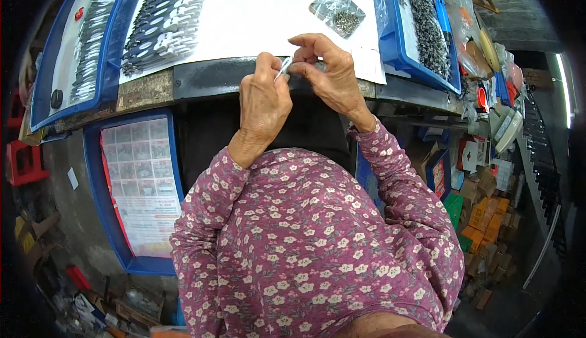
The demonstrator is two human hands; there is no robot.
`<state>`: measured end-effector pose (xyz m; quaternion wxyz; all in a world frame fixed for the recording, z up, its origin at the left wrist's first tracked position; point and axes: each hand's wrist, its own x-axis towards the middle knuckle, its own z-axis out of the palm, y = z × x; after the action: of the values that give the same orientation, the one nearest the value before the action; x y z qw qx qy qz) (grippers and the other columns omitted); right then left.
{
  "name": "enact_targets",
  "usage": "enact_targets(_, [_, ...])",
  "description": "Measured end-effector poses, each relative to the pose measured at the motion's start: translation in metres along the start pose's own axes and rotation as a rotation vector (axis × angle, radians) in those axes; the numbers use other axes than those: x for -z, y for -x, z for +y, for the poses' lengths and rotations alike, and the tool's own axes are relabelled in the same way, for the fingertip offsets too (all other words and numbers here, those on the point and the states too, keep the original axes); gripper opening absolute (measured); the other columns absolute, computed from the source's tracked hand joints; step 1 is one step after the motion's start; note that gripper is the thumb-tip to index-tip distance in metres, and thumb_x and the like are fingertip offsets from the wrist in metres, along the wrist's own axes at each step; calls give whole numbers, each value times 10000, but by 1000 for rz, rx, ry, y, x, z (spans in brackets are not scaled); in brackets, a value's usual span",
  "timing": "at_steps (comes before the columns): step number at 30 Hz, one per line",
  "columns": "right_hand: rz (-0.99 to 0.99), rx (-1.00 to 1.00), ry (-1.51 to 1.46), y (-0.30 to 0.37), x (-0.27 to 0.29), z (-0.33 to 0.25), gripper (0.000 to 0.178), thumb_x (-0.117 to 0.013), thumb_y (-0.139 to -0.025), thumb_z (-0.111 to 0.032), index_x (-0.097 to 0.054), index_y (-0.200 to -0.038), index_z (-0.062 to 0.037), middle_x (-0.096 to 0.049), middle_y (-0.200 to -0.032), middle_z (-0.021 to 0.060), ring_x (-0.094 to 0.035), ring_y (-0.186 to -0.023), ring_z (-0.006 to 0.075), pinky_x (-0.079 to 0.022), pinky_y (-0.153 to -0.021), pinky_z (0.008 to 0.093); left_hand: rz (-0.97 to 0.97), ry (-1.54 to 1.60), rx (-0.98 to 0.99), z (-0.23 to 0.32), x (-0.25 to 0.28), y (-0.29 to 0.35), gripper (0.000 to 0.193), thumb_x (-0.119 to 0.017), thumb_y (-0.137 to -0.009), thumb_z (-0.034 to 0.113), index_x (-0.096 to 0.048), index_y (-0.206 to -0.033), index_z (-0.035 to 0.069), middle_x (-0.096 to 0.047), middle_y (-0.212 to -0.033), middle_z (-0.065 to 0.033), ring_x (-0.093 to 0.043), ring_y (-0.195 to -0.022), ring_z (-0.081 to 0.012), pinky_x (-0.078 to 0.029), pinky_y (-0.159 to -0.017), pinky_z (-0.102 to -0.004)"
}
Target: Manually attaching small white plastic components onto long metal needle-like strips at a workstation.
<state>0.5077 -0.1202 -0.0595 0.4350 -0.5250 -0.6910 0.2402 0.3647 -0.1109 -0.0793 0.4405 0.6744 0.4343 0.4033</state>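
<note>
Near the table's front edge, my left hand (267, 96) pinches a small whitish piece (283, 67) between thumb and fingers. Close against it on the right is my right hand (332, 75), its thumb tip at the piece and its index finger arched above. Whatever the right fingertips grip is too small to make out. Beyond my hands lies a white sheet (250, 17). Rows of slim grey and black parts (166, 21) cover its left side. A clear plastic bag (337, 14) with small brassy metal bits rests on it to the right.
At the left stands a blue tray (110, 63) with rows of shiny parts. Another blue tray (398, 48) at the right holds many small dark metal pieces. Below the table, a blue bin (129, 262) contains printed sheets. Boxes (487, 219) are piled at the lower right; a red stool (25, 162) is far left.
</note>
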Motion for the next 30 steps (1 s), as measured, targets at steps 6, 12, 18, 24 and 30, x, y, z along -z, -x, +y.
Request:
enact_targets(6, [43,-23,-21,2,-3,0,321,-622,-707,31,-550,-1019,16,-586,-690,32,-549,-629,78,-454,-584,202,34,-72,-100,0,-1,1,129,-480,-749,-43,-438,-871,-30,-555,-652,-229,-592,-614,-367,-446,-501,-398])
enact_targets(12, [6,-131,-91,5,1,-3,291,-631,-762,-53,-544,-1028,28,-565,-698,12,-497,-591,46,-411,-537,174,-86,329,143,2,14,-1,102,-516,-765,-7,-452,-843,-18,-577,-596,-80,-508,-501,-74,-394,-440,-220])
enact_targets(18, [-28,-331,-425,7,2,-4,292,-575,-853,-239,-563,-1007,8,-555,-706,-7,-451,-557,25,-356,-494,145,-255,591,369,19,36,-3,102,-529,-782,26,-462,-850,-10,-579,-622,-77,-435,-463,-42,-307,-377,-155])
enact_targets(24, [-81,-421,-514,8,-7,-10,252,-571,-858,-242,-572,-932,-1,-519,-662,-24,-419,-510,26,-321,-443,156,-308,585,371,14,39,0,147,-544,-812,106,-479,-899,7,-582,-662,-64,-422,-463,-27,-282,-372,-138])
enact_targets(30, [-26,-417,-545,11,-16,-6,199,-573,-856,-196,-566,-900,-2,-491,-631,-32,-397,-495,23,-293,-426,161,-241,562,405,19,35,0,131,-553,-815,105,-468,-833,6,-564,-609,-56,-420,-468,-39,-294,-403,-154])
